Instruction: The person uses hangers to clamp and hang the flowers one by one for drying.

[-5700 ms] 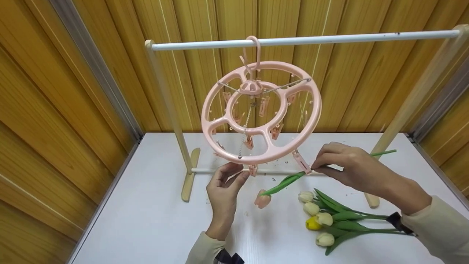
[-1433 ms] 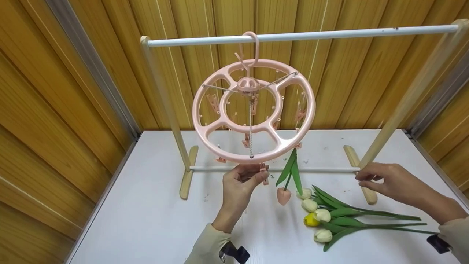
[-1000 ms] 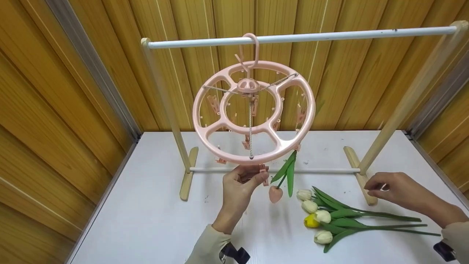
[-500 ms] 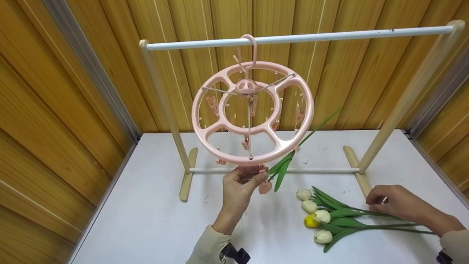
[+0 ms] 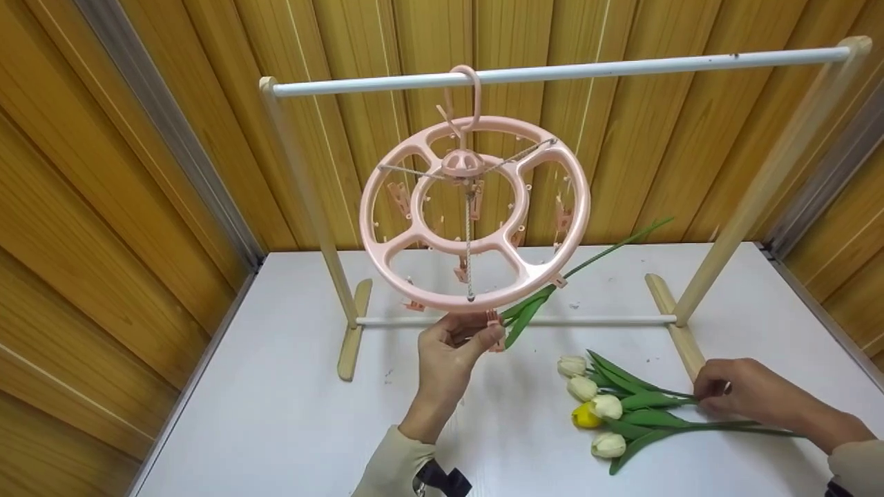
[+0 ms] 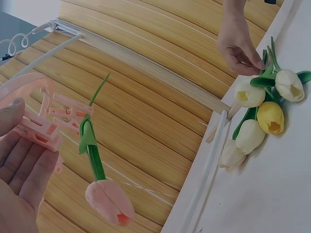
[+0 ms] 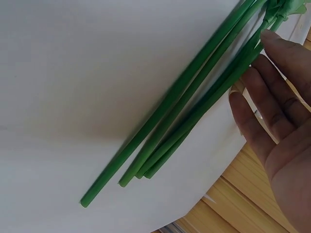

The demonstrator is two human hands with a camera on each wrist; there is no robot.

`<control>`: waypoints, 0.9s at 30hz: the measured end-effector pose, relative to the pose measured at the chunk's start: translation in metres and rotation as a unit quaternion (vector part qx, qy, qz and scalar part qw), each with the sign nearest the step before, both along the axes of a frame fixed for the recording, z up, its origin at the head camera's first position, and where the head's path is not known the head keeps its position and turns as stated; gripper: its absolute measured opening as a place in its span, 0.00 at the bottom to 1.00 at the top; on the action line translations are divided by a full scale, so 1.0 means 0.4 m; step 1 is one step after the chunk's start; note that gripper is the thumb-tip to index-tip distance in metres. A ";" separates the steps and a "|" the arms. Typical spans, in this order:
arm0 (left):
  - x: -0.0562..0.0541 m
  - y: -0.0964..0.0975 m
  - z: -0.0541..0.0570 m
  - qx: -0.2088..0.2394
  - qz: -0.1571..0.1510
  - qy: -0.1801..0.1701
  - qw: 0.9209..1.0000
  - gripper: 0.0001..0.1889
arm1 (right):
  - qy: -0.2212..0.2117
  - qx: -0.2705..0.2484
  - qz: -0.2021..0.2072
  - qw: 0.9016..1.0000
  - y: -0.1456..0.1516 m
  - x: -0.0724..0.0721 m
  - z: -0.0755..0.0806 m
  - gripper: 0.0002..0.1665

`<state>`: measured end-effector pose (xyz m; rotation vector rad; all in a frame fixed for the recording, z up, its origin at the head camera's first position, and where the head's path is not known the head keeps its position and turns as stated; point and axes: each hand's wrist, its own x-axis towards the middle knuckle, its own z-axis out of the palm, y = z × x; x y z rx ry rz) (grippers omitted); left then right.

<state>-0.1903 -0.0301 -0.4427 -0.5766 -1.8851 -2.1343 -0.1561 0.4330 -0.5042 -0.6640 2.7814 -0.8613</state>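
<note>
My left hand (image 5: 449,366) pinches a pink clothes peg (image 5: 494,330) under the front rim of a round pink clip hanger (image 5: 532,276). Another peg (image 5: 559,280), just to the right, grips a pink tulip by its stem (image 5: 608,250). Its bloom (image 6: 110,202) hangs low in the left wrist view but is hidden in the head view. My right hand (image 5: 746,390) is at the stems of several tulips lying on the table. In the right wrist view its thumb touches a green stem (image 7: 209,99), with the other fingers fairly straight beside it.
The hanger hooks over the white bar (image 5: 587,71) of a rack with wooden legs (image 5: 746,200). Cream tulips (image 5: 608,445) and one yellow tulip (image 5: 585,415) lie on the white table (image 5: 276,428), blooms leftward. Wood-patterned panels (image 5: 428,41) stand behind.
The right hand let go of the pink tulip and came down to the lying stems. The hanger turned a little; the pink tulip swung, bloom leftward. The left hand moved right onto a peg.
</note>
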 end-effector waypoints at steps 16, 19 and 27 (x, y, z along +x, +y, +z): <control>0.000 -0.003 0.001 0.001 -0.002 -0.001 1.000 0.12 | 0.009 0.009 0.004 1.000 0.002 -0.004 0.007 0.11; -0.001 -0.003 0.001 0.002 -0.002 0.000 1.000 0.12 | 0.028 0.009 0.007 1.000 0.004 -0.009 0.014 0.12; -0.001 -0.005 0.002 0.000 0.004 0.000 1.000 0.12 | 0.098 -0.008 0.018 0.995 0.000 -0.013 0.039 0.16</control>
